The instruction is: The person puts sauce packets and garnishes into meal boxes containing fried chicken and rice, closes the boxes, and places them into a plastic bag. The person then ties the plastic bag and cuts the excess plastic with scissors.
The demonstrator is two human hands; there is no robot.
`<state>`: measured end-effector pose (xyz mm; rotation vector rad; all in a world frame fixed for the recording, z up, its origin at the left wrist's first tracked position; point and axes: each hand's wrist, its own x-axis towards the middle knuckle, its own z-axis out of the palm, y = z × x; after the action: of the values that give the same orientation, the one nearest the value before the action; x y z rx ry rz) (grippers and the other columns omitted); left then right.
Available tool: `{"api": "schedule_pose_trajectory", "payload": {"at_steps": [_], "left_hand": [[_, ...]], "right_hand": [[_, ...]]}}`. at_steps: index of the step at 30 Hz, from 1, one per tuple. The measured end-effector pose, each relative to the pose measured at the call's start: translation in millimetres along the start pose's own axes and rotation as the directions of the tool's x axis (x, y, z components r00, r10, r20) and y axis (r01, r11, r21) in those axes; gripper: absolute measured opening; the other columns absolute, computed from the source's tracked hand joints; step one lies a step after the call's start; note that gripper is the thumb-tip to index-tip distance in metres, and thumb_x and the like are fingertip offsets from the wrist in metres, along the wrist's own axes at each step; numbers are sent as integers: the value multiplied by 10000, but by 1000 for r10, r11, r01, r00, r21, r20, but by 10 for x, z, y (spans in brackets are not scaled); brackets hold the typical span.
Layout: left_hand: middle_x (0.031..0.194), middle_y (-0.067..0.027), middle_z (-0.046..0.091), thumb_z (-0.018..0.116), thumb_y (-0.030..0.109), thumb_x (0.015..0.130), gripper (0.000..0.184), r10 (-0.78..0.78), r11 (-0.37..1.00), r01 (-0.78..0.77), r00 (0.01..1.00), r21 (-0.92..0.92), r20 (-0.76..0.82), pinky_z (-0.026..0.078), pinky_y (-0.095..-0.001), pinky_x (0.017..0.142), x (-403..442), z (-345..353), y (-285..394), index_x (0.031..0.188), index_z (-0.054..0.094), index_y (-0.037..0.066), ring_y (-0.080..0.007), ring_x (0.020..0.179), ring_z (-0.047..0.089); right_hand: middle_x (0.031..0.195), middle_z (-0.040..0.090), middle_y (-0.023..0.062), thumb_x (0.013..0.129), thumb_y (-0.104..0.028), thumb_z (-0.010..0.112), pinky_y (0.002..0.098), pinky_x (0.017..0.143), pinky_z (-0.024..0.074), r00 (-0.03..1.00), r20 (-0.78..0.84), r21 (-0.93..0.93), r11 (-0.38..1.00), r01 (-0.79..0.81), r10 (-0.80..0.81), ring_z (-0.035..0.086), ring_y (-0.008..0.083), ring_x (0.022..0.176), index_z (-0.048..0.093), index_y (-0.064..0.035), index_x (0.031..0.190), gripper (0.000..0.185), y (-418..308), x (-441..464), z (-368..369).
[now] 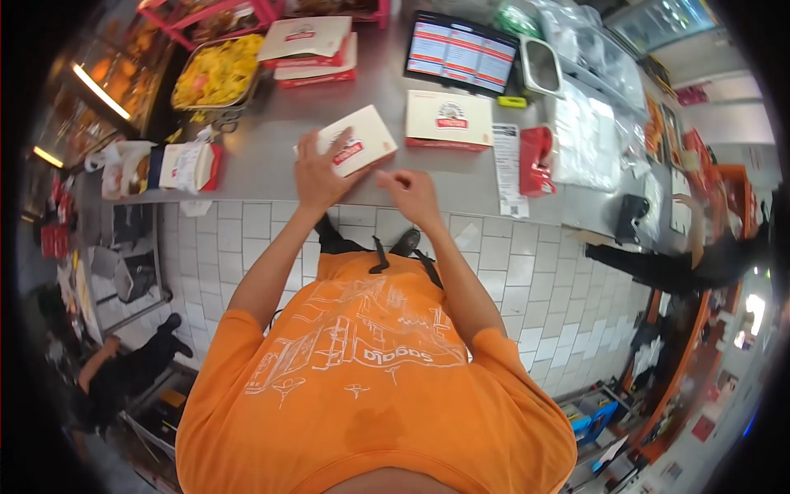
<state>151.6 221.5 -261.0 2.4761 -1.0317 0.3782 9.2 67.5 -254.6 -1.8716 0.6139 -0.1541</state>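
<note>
A white and red cardboard food box (368,130) lies at an angle near the counter's front edge, its lid down. My left hand (319,174) grips its left end, with fingers along the side and over the lid. Just off the box's near right corner is my right hand (411,196), its fingers curled in; whatever they may hold is hidden. To the right of these sits a second closed box (449,118) of the same print.
Stacked boxes (306,41) stand behind, beside a tray of yellow food (218,70). A tablet (461,53), a steel container (541,66), a long receipt (509,169), a red holder (537,160) and plastic bags (586,136) line the right. Other people (699,255) stand at both sides.
</note>
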Motion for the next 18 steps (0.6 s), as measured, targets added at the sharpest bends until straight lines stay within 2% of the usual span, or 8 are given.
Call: {"api": "schedule_pose_trajectory", "payload": {"at_steps": [4, 6, 7, 8, 10, 14, 16, 18], "left_hand": [[1370, -194, 432, 832, 530, 620, 831, -38, 997, 45, 993, -60, 110, 496, -501, 820, 27, -102, -2, 1387, 581, 334, -405, 1277, 414], [1380, -186, 416, 821, 521, 641, 812, -46, 997, 54, 988, -56, 145, 494, -493, 814, 54, -167, -4, 1391, 570, 340, -393, 1294, 393], [1376, -187, 419, 815, 517, 651, 795, -41, 997, 50, 989, -64, 139, 492, -490, 814, 41, -181, 2, 1387, 573, 342, -394, 1294, 392], [1372, -189, 422, 809, 514, 661, 778, -32, 997, 41, 991, -73, 131, 491, -488, 814, 38, -181, 2, 1383, 576, 344, -396, 1294, 391], [1375, -184, 423, 806, 519, 665, 772, -99, 992, 107, 988, -67, 120, 490, -495, 829, 22, 10, -52, 1381, 577, 342, -395, 1297, 388], [1361, -164, 453, 799, 533, 678, 747, -206, 965, 225, 968, -131, 145, 483, -520, 894, 37, 197, -165, 1359, 591, 305, -381, 1303, 390], [1340, -159, 474, 820, 503, 671, 751, -91, 982, 111, 986, -149, 138, 466, -523, 939, 61, -98, -60, 1350, 592, 277, -374, 1296, 402], [1318, -154, 496, 841, 474, 664, 755, 28, 986, -5, 991, -169, 134, 448, -526, 983, 68, -265, -60, 1341, 593, 249, -367, 1290, 413]], "right_hand": [[601, 664, 68, 856, -423, 768, 319, 528, 439, 1000, -18, 46, 999, -15, 16, 549, 98, 534, 784, -32, 823, 393, 136, 438, 496], [641, 680, 137, 778, -488, 809, 364, 557, 469, 1000, 10, 8, 1000, 10, -10, 633, 194, 539, 781, -46, 842, 447, 159, 478, 328], [662, 687, 153, 731, -526, 829, 393, 586, 496, 999, 37, -204, 979, 19, -11, 659, 292, 574, 779, -46, 820, 490, 162, 547, 279], [662, 687, 153, 731, -526, 829, 393, 586, 496, 999, 41, -209, 978, 20, -11, 659, 292, 574, 779, -46, 820, 490, 127, 546, 245], [621, 679, 133, 735, -465, 851, 337, 561, 482, 998, 56, -476, 879, 30, -3, 627, 227, 530, 751, -9, 729, 467, 49, 559, 173], [641, 683, 121, 799, -391, 817, 329, 570, 484, 997, -9, -502, 862, 65, -80, 629, 203, 557, 727, -1, 729, 406, 351, 237, 57], [667, 685, 108, 862, -327, 766, 332, 576, 484, 966, -258, -158, 987, -37, -5, 620, 184, 580, 726, -1, 813, 332, 557, -90, -228], [691, 679, 112, 895, -290, 724, 374, 612, 498, 857, -513, -136, 982, -131, 44, 648, 262, 624, 711, -32, 887, 259, 732, -421, -571]]}}
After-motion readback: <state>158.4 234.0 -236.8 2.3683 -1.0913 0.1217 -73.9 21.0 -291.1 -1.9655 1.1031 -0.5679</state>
